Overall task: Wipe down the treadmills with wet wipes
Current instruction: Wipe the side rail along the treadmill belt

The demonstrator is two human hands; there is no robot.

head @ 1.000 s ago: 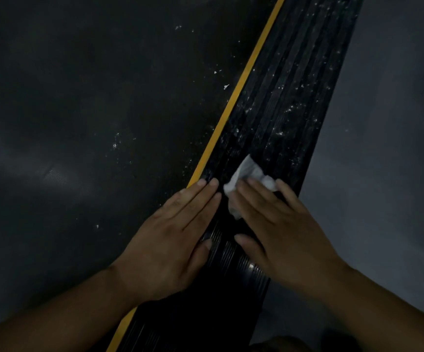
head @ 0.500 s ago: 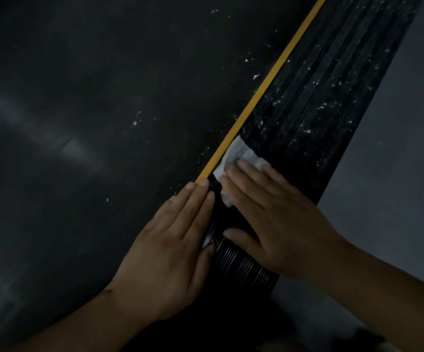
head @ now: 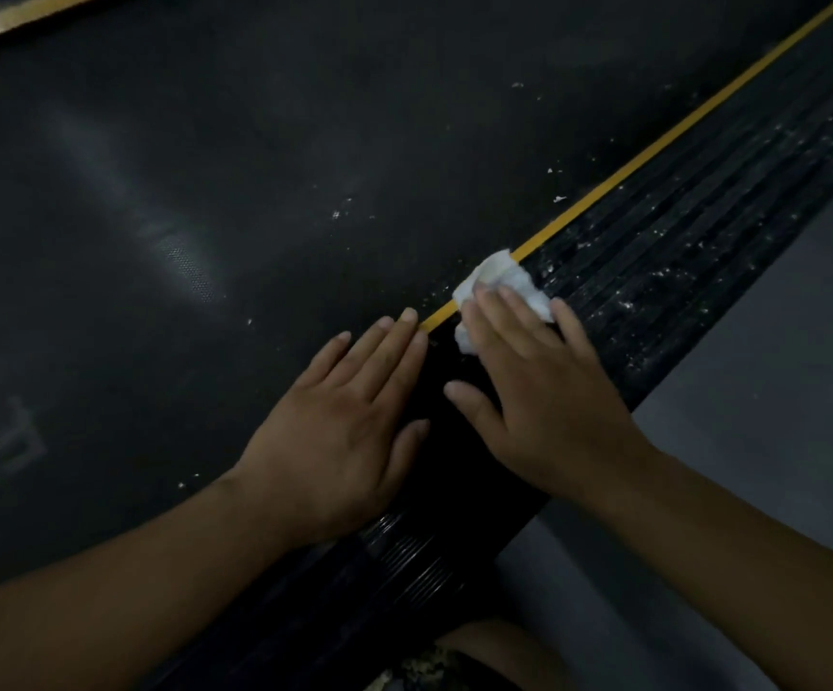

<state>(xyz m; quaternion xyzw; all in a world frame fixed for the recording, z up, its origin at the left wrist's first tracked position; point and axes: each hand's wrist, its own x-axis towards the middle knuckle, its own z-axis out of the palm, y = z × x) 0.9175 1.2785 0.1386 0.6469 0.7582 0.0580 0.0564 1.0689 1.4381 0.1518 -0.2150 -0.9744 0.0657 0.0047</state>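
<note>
Head view: the right hand [head: 544,391] lies flat, fingers spread, pressing a crumpled wipe [head: 504,286] onto the ribbed side rail [head: 678,251], the wad also overlapping the yellow stripe [head: 654,147] that edges the belt [head: 205,192]. The wipe sits just past centre toward 1 o'clock, only its front and left edges showing beyond the fingers. The left hand [head: 349,426] rests open and flat, fingers together, holding nothing, its tips on the belt just beside the stripe. White specks dot the rail toward 2 o'clock, while the stretch under the hands looks cleaner, so the stroke would best run outward along the ribs with firm, even pressure, refolding the wipe once soiled. Faint pale marking shows on the belt at 9 o'clock, but it cannot be read.
</note>
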